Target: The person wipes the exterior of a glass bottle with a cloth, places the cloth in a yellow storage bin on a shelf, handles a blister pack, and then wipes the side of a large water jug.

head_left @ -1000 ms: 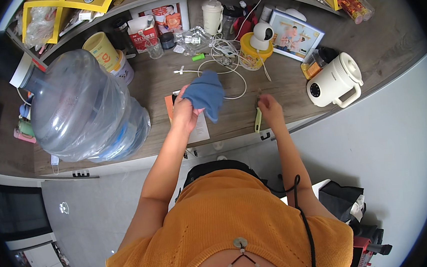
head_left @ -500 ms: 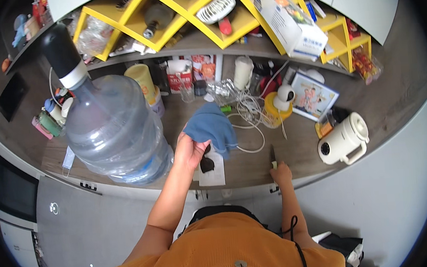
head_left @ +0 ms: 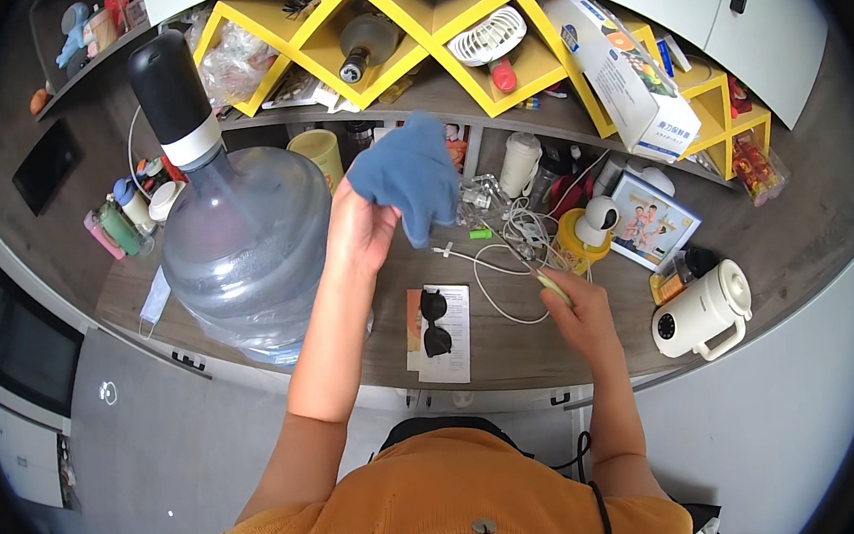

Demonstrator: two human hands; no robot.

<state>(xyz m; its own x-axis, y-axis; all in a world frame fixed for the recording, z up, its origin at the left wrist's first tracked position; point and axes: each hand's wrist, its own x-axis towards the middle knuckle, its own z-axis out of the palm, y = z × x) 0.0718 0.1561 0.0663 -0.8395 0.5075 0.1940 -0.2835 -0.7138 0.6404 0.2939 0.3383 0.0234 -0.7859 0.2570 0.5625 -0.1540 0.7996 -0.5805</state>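
My left hand [head_left: 359, 227] grips a blue cloth [head_left: 408, 176], which hangs from the fingers over the back of the desk. In my right hand [head_left: 583, 313] is a small knife [head_left: 553, 285] with a pale green handle, its blade angled away toward a heap of white cables [head_left: 526, 227]. The fingers are wrapped round the handle. Below the cloth, dark sunglasses [head_left: 437, 339] lie on printed papers [head_left: 459, 363]. A bright green item [head_left: 480, 234] is near the cables.
A large water bottle [head_left: 244, 231] with a black-topped pump stands left of my left forearm. To the right are a cream kettle [head_left: 699, 312], a framed photo [head_left: 650, 219] and a white camera [head_left: 598, 215]. Yellow diamond-shaped shelving [head_left: 418, 59] and a box [head_left: 623, 76] sit above.
My left hand has raised the blue cloth up and away, uncovering the sunglasses and papers. My right hand has lifted the knife from the desk and moved it toward the cables.
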